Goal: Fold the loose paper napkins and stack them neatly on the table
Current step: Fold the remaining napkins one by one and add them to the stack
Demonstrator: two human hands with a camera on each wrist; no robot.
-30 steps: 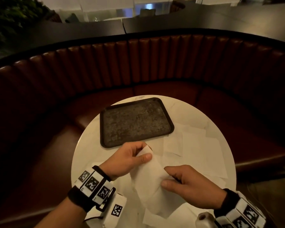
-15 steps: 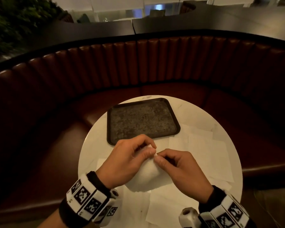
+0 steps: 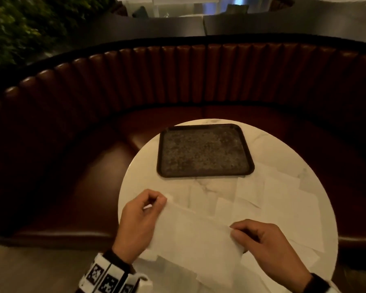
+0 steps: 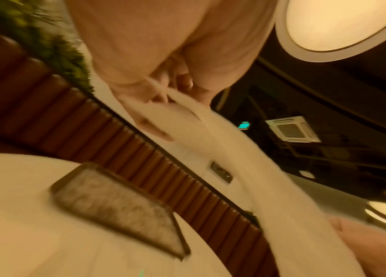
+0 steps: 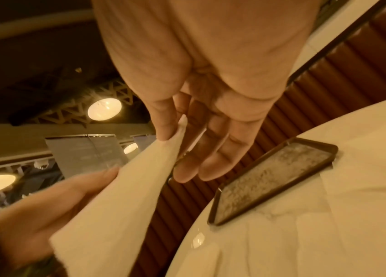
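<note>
**Napkin held up by two corners, ready for its fold**

Both hands have one napkin stretched between them just above the near edge of the table. The left hand pinches the far-left corner between thumb and curled fingers, and the right hand pinches the right corner between thumb and forefinger. In the right wrist view its other fingers hang fairly straight and loose, not touching the paper. Holding it by two corners like that keeps the top edge taut, so the sheet hangs flat instead of crumpling, which I'd guess is the whole point before bringing the corners together or laying it down to crease.

The rest of the loose napkins lie flat and overlapping on the near and right part of the table, some right under the held one. They look unfolded from here, though the light is dim and edges are hard to pick out. I can't spot a finished stack anywhere, so this feels early on.

The dark tray sits on the far side of the table, out of the working area, nothing on it. A curved padded bench wraps around behind.

Thin paper, so I'd go gently on that pull.
</note>
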